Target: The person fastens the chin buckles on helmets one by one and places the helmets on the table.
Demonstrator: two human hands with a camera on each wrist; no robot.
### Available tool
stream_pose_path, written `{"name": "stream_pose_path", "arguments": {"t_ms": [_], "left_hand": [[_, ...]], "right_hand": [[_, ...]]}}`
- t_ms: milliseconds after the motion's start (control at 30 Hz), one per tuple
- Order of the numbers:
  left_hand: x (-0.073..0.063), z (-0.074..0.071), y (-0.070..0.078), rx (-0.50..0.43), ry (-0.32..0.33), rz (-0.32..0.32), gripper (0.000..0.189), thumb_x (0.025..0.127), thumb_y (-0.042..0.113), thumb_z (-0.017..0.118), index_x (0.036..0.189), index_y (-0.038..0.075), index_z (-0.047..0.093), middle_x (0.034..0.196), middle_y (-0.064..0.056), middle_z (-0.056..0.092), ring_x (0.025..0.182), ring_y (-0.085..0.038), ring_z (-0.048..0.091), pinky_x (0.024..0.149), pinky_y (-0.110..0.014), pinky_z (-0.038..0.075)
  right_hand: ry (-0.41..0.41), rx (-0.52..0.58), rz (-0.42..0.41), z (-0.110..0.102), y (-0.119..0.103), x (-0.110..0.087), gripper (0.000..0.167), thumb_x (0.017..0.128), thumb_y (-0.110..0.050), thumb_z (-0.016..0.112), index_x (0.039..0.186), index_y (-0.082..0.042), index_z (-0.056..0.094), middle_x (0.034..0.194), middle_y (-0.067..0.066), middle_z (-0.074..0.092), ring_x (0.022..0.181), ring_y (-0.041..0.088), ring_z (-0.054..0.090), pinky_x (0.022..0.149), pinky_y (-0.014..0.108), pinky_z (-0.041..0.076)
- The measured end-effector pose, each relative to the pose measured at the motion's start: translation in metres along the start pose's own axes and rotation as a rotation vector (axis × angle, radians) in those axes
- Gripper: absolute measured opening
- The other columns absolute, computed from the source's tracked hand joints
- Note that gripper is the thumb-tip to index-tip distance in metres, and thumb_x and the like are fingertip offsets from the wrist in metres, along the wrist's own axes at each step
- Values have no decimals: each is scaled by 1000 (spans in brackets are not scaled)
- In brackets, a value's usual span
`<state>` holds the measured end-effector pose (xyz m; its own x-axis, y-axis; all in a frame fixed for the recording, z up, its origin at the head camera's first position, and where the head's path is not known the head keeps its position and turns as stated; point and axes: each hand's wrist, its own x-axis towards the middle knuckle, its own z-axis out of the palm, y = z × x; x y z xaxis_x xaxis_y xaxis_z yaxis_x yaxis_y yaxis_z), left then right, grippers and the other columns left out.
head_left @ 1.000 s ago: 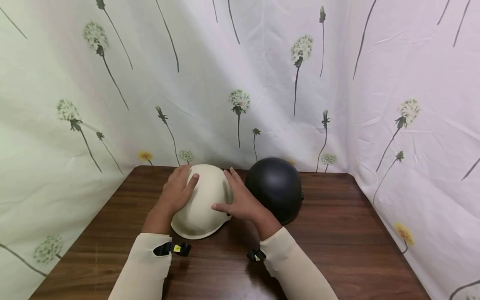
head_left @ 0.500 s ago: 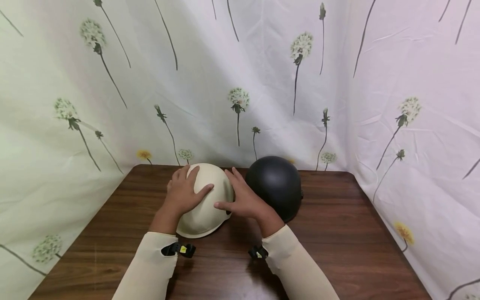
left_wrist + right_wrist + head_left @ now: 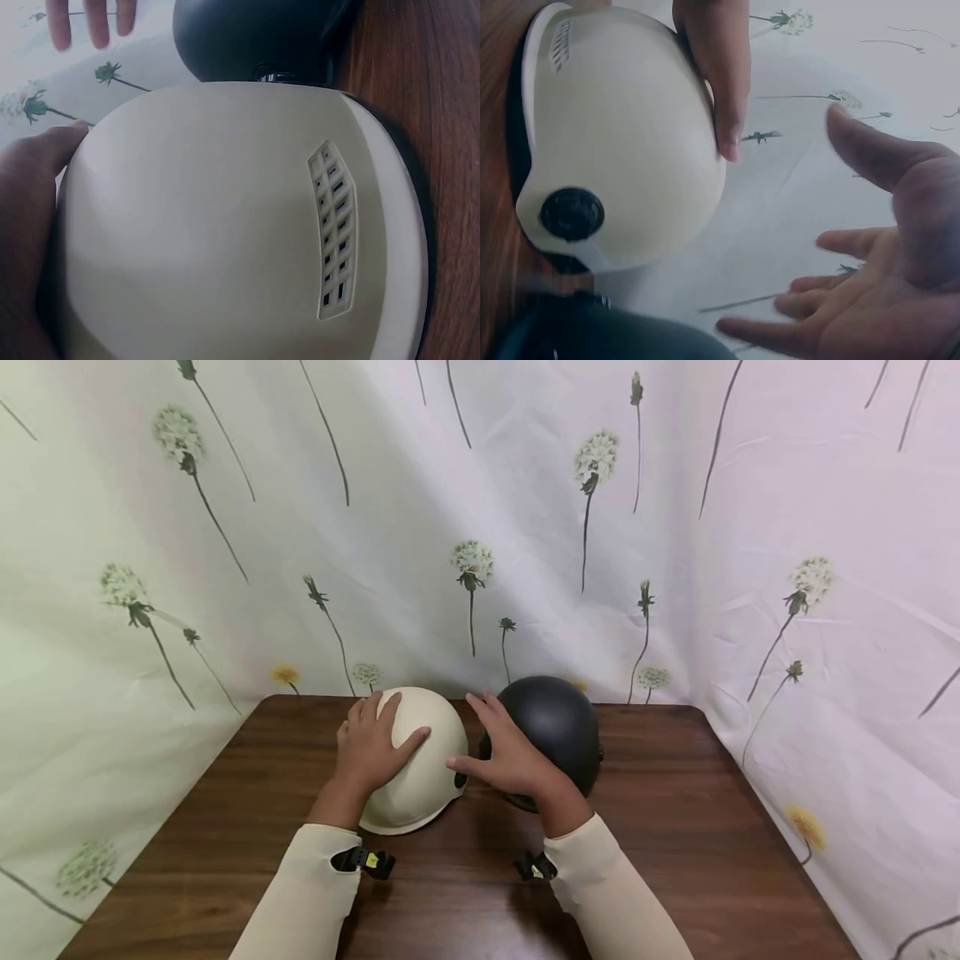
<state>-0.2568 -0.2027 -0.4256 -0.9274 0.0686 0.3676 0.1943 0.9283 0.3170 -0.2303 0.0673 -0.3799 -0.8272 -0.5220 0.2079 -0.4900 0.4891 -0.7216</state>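
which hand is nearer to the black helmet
Right. The right hand is near the left side of the black helmet; the left hand is farther left, resting on the cream helmet.

You have one cream helmet (image 3: pixel 435 722) and one black helmet (image 3: pixel 553 718) — two in all — on one wooden table (image 3: pixel 690 860). Count two hands, your left hand (image 3: pixel 369 745) and your right hand (image 3: pixel 512 758), plus two pale sleeves (image 3: pixel 288 893) and two black wrist straps (image 3: pixel 358 860). Your left wrist view shows one slotted vent (image 3: pixel 335 232); your right, one round black knob (image 3: pixel 571 214). On the cloth (image 3: pixel 540 543), two yellow flowers (image 3: pixel 285 674) show plainly — a third is mostly hidden.
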Motion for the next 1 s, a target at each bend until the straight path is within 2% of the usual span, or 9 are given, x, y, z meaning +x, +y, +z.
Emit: {"name": "stream_pose_path", "arguments": {"t_ms": [233,367,567,800,1000], "left_hand": [[6,2,4,-24,2,-27,89,97,73,54,162,15,38,167,-21,27,149,-49,27,109,-77,29],[11,3,9,-30,6,-32,90,97,75,53,162,14,37,167,-20,27,149,-49,28,109,-76,29],[15,8,9,-31,30,-46,91,96,75,53,162,14,38,167,-21,28,148,-50,28,109,-75,28],[15,10,7,-53,52,-75,91,95,74,57,161,14,40,166,-21,30,149,-49,27,111,-76,25],[13,10,7,-84,78,-92,90,95,73,59,160,15,42,165,-20,32,149,-48,27,112,-76,24]], "right_hand": [[233,69,-104,-20,9,-15,72,98,-30,77,160,-14,44,170,9,29,155,32,33,108,60,48],[306,41,-164,-30,13,-28,66,98,-23,78,155,-10,50,166,13,36,151,31,40,102,57,53],[390,5,-192,-38,25,-43,58,96,-21,80,149,-12,58,162,14,43,144,29,47,99,57,55],[487,5,-145,-45,40,-59,49,98,-23,78,144,-13,62,158,8,47,142,29,49,104,63,48],[503,7,-96,-43,53,-71,48,98,-20,77,143,-12,62,158,12,46,147,33,43,112,63,40]]}}
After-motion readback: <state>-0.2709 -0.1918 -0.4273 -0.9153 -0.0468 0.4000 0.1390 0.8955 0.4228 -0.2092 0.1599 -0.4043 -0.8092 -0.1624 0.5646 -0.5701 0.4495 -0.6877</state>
